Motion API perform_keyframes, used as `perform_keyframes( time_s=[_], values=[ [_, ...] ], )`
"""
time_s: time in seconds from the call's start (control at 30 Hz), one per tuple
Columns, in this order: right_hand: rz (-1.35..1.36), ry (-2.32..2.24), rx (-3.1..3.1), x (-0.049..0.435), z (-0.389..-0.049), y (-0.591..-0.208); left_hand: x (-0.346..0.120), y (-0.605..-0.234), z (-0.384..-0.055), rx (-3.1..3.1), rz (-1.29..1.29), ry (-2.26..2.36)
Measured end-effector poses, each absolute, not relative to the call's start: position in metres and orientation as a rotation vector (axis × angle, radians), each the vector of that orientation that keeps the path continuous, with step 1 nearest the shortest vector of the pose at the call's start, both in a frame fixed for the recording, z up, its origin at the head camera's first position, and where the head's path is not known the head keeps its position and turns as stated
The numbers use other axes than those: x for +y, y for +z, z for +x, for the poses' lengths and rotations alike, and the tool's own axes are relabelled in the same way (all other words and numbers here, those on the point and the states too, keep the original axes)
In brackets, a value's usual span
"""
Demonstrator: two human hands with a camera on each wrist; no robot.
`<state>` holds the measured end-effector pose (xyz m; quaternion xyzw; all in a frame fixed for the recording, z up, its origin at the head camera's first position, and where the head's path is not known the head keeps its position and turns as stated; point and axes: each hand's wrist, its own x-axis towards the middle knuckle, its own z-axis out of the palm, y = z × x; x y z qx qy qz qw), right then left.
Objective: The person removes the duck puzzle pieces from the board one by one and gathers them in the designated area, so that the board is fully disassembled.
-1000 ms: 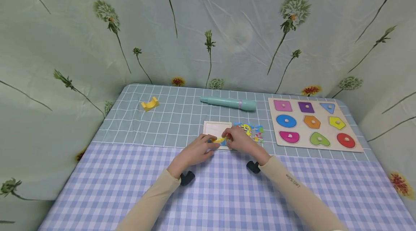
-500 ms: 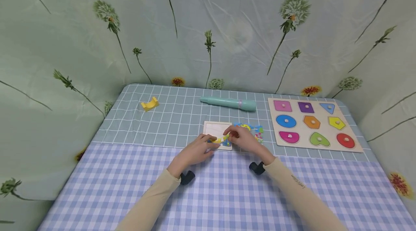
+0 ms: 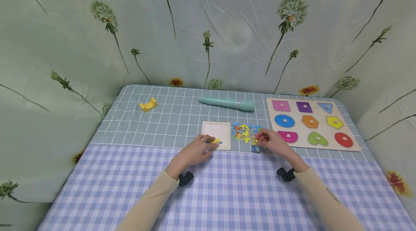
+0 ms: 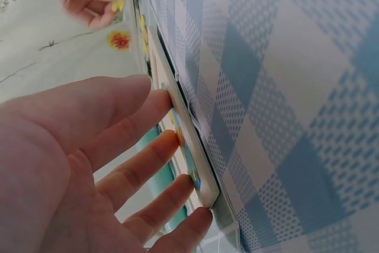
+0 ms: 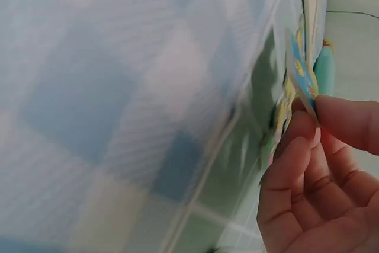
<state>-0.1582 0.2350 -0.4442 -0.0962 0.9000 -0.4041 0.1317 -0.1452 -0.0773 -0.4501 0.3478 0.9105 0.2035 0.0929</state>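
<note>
My right hand (image 3: 273, 141) pinches a blue-and-yellow jigsaw piece (image 5: 301, 75) between thumb and fingertips. In the head view the piece hangs beside a cluster of loose, colourful jigsaw pieces (image 3: 242, 131). To the left of these lies a small square wooden puzzle tray (image 3: 216, 123), its upper part bare. My left hand (image 3: 194, 150) rests with extended, slightly bent fingers at the tray's lower left. In the left wrist view its fingertips (image 4: 172, 140) touch the jigsaw pieces in the tray along the near rim. The left hand partly hides those pieces in the head view.
A wooden shape board (image 3: 302, 130) with several knobbed, coloured shapes lies at the right. Behind the tray is a teal tube-like object (image 3: 227, 103). A yellow curved block (image 3: 148, 104) sits at the back left. Checked cloth (image 3: 208, 191) covers the near side.
My right hand has lifted the blue-and-yellow jigsaw piece out of the tray's lower right and carried it rightward, past the loose pieces. My left hand has stayed at the tray.
</note>
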Motion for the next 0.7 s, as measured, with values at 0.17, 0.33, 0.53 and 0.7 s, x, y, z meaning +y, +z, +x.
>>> perform_keyframes(
  time_s=[0.17, 0.33, 0.53, 0.7],
  values=[
    [-0.269, -1.086, 2.673, 0.238, -0.153, -0.447, -0.078, -0.451, -0.145, 2.704, 1.05, 0.594],
    [-0.276, -0.971, 2.763, 0.232, -0.15, -0.45, -0.08, -0.454, -0.145, 2.716, 1.073, 0.589],
    [-0.322, -0.831, 2.834, 0.228, -0.151, -0.45, -0.093, -0.455, -0.143, 2.728, 1.108, 0.647],
    [-0.36, -0.774, 2.847, 0.223, -0.152, -0.445, -0.106, -0.456, -0.144, 2.728, 1.128, 0.639]
  ],
)
